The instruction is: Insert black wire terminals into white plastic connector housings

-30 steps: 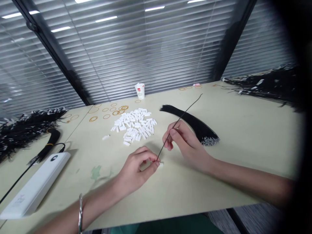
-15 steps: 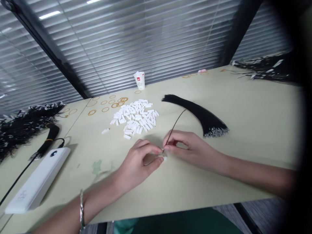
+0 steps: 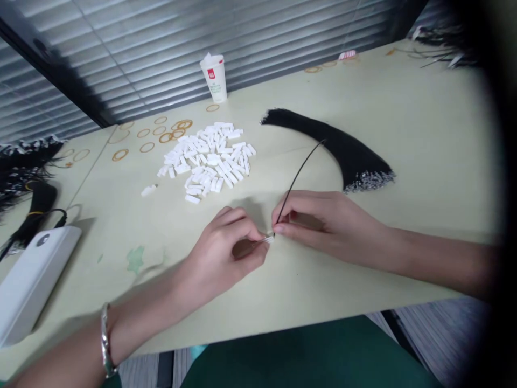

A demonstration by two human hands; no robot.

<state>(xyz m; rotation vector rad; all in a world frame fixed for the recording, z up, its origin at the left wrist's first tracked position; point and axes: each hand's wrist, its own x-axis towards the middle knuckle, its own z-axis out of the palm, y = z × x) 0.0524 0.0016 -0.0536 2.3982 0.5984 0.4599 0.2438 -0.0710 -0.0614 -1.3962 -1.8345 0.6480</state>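
Between thumb and forefinger, my left hand (image 3: 226, 253) pinches a small white plastic connector housing (image 3: 270, 239) just above the table. My right hand (image 3: 323, 223) is closed on a thin black wire (image 3: 297, 175) near its lower end, which meets or nearly touches the housing; whether it is inside I cannot tell. The wire's free end arcs up towards a bundle of black wires (image 3: 335, 137) with metal-tipped ends, lying beyond my right hand. A pile of white connector housings (image 3: 214, 156) lies on the table beyond my left hand.
A white power bank (image 3: 40, 280) with a black cable lies at the left, near banded black wires (image 3: 40, 202). Rubber bands (image 3: 177, 129) and a paper cup (image 3: 215, 81) sit at the back. More wires (image 3: 448, 46) lie far right. Blinds (image 3: 258, 32) rise behind the table.
The camera view has shifted, so the table sits higher and nearer. The housing now shows more plainly at my left fingertips, with the wire's tip beside it. Both hands keep their pinch.
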